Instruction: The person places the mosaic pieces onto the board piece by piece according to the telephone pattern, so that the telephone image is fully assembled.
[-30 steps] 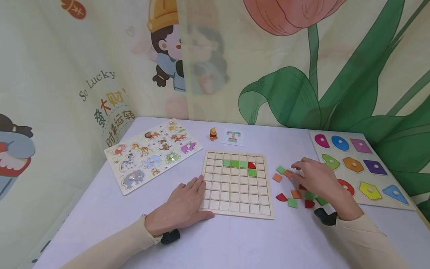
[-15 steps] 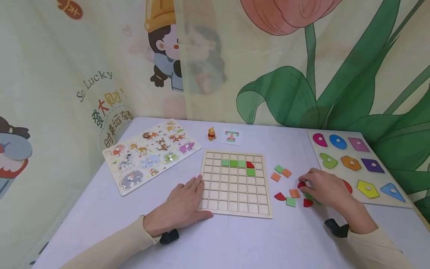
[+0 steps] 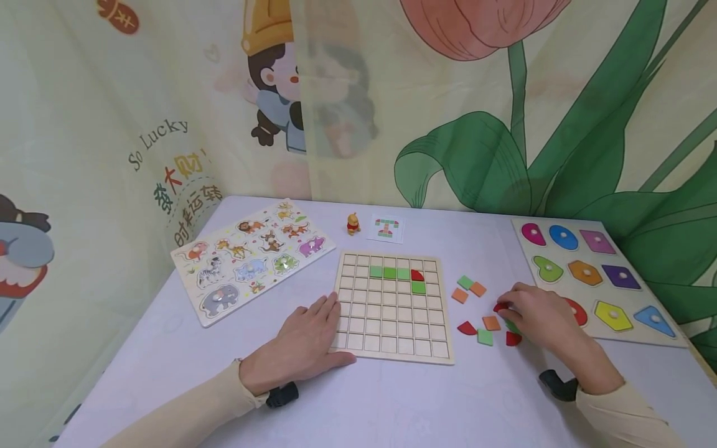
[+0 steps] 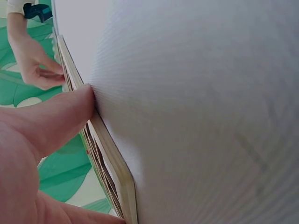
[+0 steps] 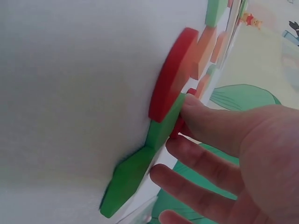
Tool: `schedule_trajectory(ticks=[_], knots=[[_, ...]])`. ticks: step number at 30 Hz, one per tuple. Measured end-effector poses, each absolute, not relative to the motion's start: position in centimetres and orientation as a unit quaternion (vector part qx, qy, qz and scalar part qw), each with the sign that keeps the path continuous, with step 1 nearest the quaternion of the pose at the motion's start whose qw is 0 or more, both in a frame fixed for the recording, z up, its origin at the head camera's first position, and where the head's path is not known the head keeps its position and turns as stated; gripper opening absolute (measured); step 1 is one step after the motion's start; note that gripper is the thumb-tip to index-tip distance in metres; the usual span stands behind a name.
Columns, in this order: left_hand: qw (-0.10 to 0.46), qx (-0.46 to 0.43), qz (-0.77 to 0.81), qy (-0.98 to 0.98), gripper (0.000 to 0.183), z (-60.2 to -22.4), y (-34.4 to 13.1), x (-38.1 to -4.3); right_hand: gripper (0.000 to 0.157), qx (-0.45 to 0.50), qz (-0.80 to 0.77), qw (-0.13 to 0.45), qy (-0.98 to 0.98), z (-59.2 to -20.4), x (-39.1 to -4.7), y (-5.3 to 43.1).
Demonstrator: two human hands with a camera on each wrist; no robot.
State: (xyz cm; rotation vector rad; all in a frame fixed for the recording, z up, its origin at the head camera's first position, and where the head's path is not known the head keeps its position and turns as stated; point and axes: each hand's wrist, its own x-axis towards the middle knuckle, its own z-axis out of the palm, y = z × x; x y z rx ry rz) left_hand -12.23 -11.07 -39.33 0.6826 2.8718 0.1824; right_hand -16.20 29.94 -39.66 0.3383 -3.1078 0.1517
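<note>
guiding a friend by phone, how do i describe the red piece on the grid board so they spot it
Find the wooden grid board on the table, touched by the left hand. In its second row from the far edge, three green squares lead rightward to the red piece. It is the board's only red piece, curved-edged where its neighbours are square.
</note>
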Motion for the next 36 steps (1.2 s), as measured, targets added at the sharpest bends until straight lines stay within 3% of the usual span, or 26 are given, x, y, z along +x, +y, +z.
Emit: schedule_trajectory(ticks=[10,20,36], knots=[[0.082,0.233,0.055,0.967,0.098,-39.5,-11.2,-12.3,0.035,0.128,0.041,0.024,-0.991,-39.0,-16.7,29.3],[0.083,0.231,0.050,0.968,0.097,-39.5,-11.1,-12.3,0.034,0.173,0.039,0.037,-0.983,-37.4,-18.3,25.0],[0.081,0.233,0.056,0.967,0.097,-39.7,-11.2,-12.3,0.015,0.280,0.030,0.066,-0.957,-36.6,-22.2,16.6]])
